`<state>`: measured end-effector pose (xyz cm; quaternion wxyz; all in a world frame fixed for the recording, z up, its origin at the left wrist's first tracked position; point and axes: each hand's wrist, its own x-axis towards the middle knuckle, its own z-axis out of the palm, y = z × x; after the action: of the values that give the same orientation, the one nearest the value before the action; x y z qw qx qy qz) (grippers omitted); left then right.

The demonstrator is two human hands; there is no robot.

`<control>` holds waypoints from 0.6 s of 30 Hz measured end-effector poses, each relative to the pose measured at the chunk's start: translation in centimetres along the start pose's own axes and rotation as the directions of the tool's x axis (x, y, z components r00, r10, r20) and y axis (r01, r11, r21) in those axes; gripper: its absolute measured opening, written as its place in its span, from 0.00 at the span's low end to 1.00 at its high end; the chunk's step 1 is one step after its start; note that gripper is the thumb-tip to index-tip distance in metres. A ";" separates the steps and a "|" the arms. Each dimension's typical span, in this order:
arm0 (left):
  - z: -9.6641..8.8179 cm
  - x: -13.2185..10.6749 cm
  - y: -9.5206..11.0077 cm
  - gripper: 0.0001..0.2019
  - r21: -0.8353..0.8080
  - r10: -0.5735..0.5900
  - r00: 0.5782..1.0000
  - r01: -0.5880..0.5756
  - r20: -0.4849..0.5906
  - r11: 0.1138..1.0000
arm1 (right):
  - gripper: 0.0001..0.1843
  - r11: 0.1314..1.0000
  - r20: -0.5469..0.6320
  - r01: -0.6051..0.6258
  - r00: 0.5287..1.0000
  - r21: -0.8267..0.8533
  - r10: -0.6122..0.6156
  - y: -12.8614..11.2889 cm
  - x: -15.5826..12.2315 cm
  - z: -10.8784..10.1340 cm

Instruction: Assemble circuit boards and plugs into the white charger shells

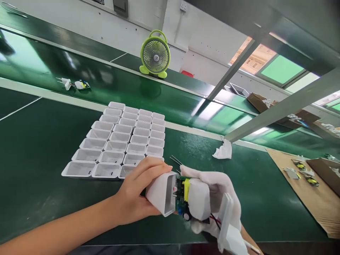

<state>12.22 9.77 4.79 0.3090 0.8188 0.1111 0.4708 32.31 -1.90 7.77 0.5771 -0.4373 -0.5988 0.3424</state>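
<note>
The bare left hand (135, 193) clamps the white plastic rectangular shell (161, 193), mouth facing right; the gloved right hand (212, 198) grips the green circuit board (181, 198), seemingly half inside.

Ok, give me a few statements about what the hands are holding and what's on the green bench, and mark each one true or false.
1. The left hand is bare and grips a white plastic housing. True.
2. The right hand is bare too. False: it wears a white glove.
3. A circuit board sits at the housing's open end. True.
4. The white housings laid out in rows on the bench are stacked in a tall pile. False: they lie flat in a grid.
5. The green fan stands beyond them. True.
</note>
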 end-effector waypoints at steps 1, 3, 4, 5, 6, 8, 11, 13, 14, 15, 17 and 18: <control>0.0 0.0 0.0 0.28 -0.003 0.004 1.000 -0.004 0.001 1.000 | 0.41 0.999 0.023 0.031 0.999 0.009 -0.031 -0.1 0.2 -0.1; 0.1 -0.1 0.1 0.27 -0.005 0.004 1.000 -0.004 -0.001 1.000 | 0.45 0.998 0.066 0.070 0.995 0.007 -0.070 -0.2 0.5 -0.2; 0.1 -0.1 0.1 0.27 -0.003 0.006 1.000 -0.006 -0.003 1.000 | 0.45 0.997 0.073 0.072 0.995 0.003 -0.072 -0.3 0.7 -0.2; 0.2 -0.2 0.1 0.27 0.000 0.009 1.000 -0.009 -0.009 1.000 | 0.45 0.998 0.071 0.066 0.995 -0.005 -0.065 -0.3 0.7 -0.3; 0.2 -0.2 0.1 0.27 0.004 0.011 1.000 -0.011 -0.014 1.000 | 0.45 0.998 0.066 0.064 0.996 -0.016 -0.063 -0.3 0.8 -0.2; 0.3 -0.2 0.1 0.27 0.013 0.004 1.000 -0.003 -0.018 1.000 | 0.47 0.996 0.069 0.074 0.995 -0.044 -0.071 -0.3 0.8 -0.2; 0.2 -0.2 0.1 0.27 0.024 -0.014 1.000 0.014 -0.008 1.000 | 0.48 0.991 0.094 0.102 0.991 -0.088 -0.094 -0.1 0.7 0.0; 0.2 -0.2 0.1 0.27 0.028 -0.011 1.000 0.011 0.002 1.000 | 0.47 0.988 0.103 0.106 0.990 -0.116 -0.094 -0.1 0.8 0.0; 0.2 -0.2 0.1 0.27 0.027 -0.005 1.000 0.005 0.005 1.000 | 0.46 0.986 0.102 0.101 0.991 -0.131 -0.087 -0.1 0.8 0.0; 0.1 -0.2 0.1 0.26 0.023 0.000 1.000 0.000 0.008 1.000 | 0.45 0.985 0.105 0.092 0.991 -0.143 -0.077 -0.1 0.8 0.0; 0.1 -0.2 0.0 0.26 0.015 0.005 1.000 -0.006 0.018 1.000 | 0.44 0.988 0.096 0.046 0.995 -0.149 -0.032 -0.2 0.8 0.0; 0.1 -0.2 0.0 0.26 0.011 0.009 1.000 -0.009 0.018 1.000 | 0.43 0.989 0.089 0.018 0.996 -0.147 -0.005 -0.2 0.8 0.0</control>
<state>12.25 9.63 4.63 0.3034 0.8253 0.1070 0.4642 32.34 -1.29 8.26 0.5180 -0.4598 -0.6501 0.3125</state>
